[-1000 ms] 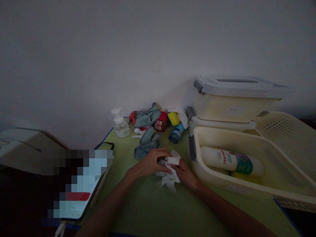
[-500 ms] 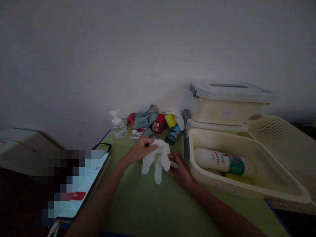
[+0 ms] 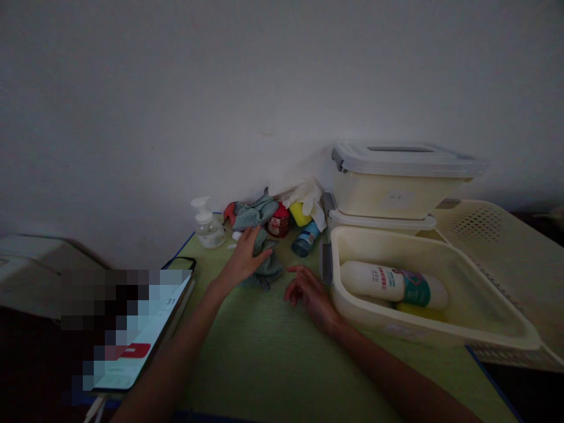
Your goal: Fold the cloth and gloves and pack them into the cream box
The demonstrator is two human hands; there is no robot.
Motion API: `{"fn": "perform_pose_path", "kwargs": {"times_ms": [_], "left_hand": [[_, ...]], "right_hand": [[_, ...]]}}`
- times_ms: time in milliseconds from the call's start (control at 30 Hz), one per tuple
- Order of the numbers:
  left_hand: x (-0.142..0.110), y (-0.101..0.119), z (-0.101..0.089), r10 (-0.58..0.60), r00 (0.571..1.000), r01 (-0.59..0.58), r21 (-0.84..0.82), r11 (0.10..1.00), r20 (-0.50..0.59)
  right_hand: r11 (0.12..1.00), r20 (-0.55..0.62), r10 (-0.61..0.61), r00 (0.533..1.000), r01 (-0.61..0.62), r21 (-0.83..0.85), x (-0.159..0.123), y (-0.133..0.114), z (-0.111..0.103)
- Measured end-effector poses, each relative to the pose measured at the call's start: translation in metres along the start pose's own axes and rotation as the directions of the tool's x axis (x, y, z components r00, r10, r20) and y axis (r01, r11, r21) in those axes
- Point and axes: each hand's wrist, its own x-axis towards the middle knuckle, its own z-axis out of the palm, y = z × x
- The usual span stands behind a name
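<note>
Grey-green cloth [image 3: 268,270], the nearer crumpled one of two, lies toward the back of the desk [image 3: 247,358], just right of the spread-fingered left hand [image 3: 241,259], farther from the loosely curled, empty right hand [image 3: 312,295].

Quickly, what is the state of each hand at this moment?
Left hand: open, at the nearer cloth; whether it grips cannot be told.
Right hand: loosely open, nothing seen in it.
</note>
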Motion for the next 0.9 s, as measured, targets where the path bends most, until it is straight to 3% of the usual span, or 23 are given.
{"fn": "perform_pose_path", "kwargs": {"times_ms": [100,367,667,900], "left_hand": [[-0.014,-0.013,0.012,-0.026,0.994,0.008,0.164,0.986,0.109],[-0.035,-0.001,0.028,0.057,0.967,-0.091,0.127,0.988,0.249],[-0.042,0.008,0.031,-0.06,0.973,0.037,0.106,0.994,0.225],[-0.041,0.009,0.027,-0.079,0.974,0.115,-0.159,0.981,0.213]], "right_hand": [[1.0,0.013,-0.01,1.0,0.011,-0.027,0.0,0.0,0.0],[0.994,0.039,-0.035,0.999,0.039,-0.104,0.002,0.004,0.0],[0.972,0.123,-0.027,0.992,0.055,-0.228,0.001,0.004,0.001],[0.926,0.091,-0.071,0.993,0.1,-0.364,-0.002,0.005,0.004]]}}
